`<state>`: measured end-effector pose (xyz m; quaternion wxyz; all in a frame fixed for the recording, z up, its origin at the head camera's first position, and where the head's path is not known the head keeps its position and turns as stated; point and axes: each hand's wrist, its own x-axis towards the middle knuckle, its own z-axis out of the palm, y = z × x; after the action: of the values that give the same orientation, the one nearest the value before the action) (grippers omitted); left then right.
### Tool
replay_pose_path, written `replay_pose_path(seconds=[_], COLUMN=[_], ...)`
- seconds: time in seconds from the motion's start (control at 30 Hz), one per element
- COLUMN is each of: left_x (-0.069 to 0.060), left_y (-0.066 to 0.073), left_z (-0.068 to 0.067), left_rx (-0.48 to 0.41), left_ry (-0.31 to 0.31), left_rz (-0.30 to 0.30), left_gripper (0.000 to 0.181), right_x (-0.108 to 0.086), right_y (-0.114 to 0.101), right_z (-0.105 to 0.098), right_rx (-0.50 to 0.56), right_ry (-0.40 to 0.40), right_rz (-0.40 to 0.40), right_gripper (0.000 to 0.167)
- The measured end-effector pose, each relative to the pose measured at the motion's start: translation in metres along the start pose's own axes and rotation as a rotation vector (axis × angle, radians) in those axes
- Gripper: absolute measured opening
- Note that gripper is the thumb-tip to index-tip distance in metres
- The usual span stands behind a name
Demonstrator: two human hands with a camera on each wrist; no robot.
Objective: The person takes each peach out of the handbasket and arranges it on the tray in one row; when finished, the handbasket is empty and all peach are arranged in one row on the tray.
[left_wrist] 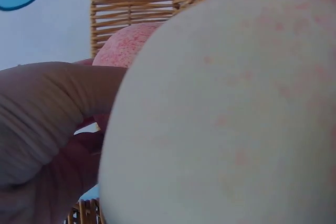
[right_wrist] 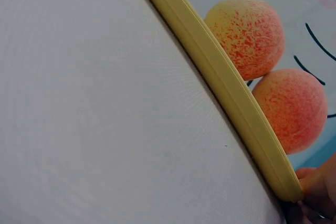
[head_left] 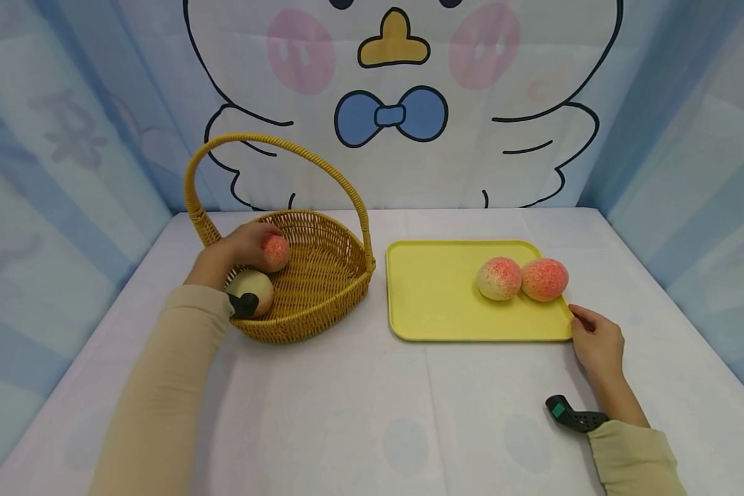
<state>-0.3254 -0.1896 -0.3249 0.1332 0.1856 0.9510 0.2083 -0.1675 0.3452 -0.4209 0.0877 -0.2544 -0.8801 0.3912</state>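
At the left side of the wicker basket [head_left: 310, 320], my left hand [head_left: 243, 249] grips a pink peach [head_left: 275, 253]. A paler peach [head_left: 254, 288] lies in the basket beside my wrist; this pale peach [left_wrist: 226, 114] fills much of the left wrist view, partly covering the gripped peach [left_wrist: 126, 45]. My right hand [head_left: 600, 344] pinches the near right corner of the yellow tray [head_left: 440, 303]. Two peaches [head_left: 499, 279] [head_left: 544, 280] rest side by side toward the tray's right end. In the right wrist view, fingers [right_wrist: 317, 184] hold the tray rim [right_wrist: 231, 95].
The basket's tall arched handle [head_left: 297, 149] rises above its opening. Behind the white-covered table [head_left: 359, 413] hangs a curtain [head_left: 533, 158] with a cartoon print, and blue patterned curtains stand at both sides. A black device [head_left: 573, 415] is on my right wrist.
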Motion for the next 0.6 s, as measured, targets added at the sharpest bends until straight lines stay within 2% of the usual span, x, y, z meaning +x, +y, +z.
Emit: replay_pose_path(seconds=[0.13,0.23,0.33,0.43,0.6], left_x=[-0.0008,-0.0016,-0.0010,-0.0001,-0.0009], left_y=[0.0056,0.0066,0.0051,0.0046,0.0095], left_z=[-0.0012,-0.0011,0.0000,-0.0006,-0.0030], left_rx=[0.077,0.109,0.095,0.057,-0.005], left_ry=[0.002,0.031,0.086,0.134,0.162], left_rz=[0.011,0.039,0.086,0.122,0.133], left_gripper=[0.060,0.053,0.051,0.057,0.063], right_x=[-0.0001,0.0000,0.0003,0.0008,0.0003], right_y=[0.0000,-0.0005,-0.0010,-0.0005,0.0003], right_z=[-0.0003,0.0001,0.0008,0.0007,0.0000], right_rx=[-0.003,0.004,0.013,0.015,0.012], right_ry=[0.002,0.001,0.001,-0.001,-0.010], right_rz=[-0.001,0.002,0.007,0.010,0.019], right_gripper=[0.039,0.040,0.040,0.040,0.040])
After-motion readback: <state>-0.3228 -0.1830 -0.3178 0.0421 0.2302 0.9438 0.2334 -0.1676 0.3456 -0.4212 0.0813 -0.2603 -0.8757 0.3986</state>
